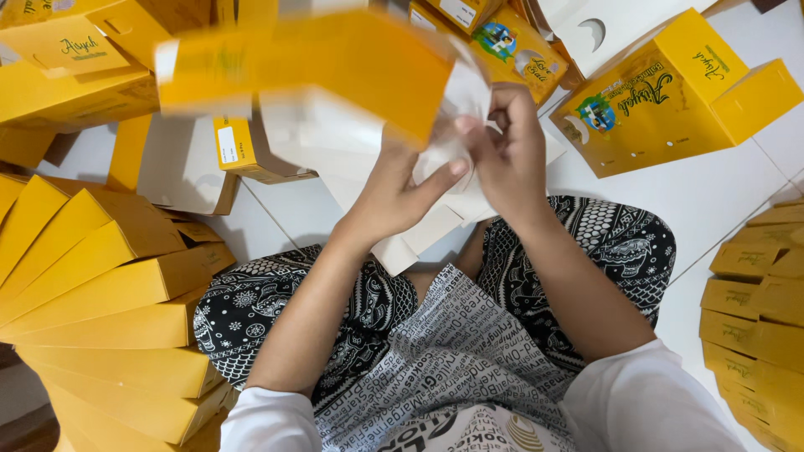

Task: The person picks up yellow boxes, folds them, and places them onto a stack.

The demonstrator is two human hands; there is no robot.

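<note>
I hold a half-folded yellow cardboard box (335, 67) with a white inside in front of me, above my lap; it is blurred by motion. My left hand (402, 180) grips its white flap from below, thumb stretched to the right. My right hand (502, 146) pinches the same white flap at the box's right end, fingers curled over it. Both hands touch each other around the flap.
A fan of assembled yellow boxes (100, 301) lies at my left, another stack (754, 318) at my right. A closed yellow box with a picture (670, 92) sits at the upper right on the white tiled floor (720, 201). More flat and folded boxes (75, 59) crowd the top.
</note>
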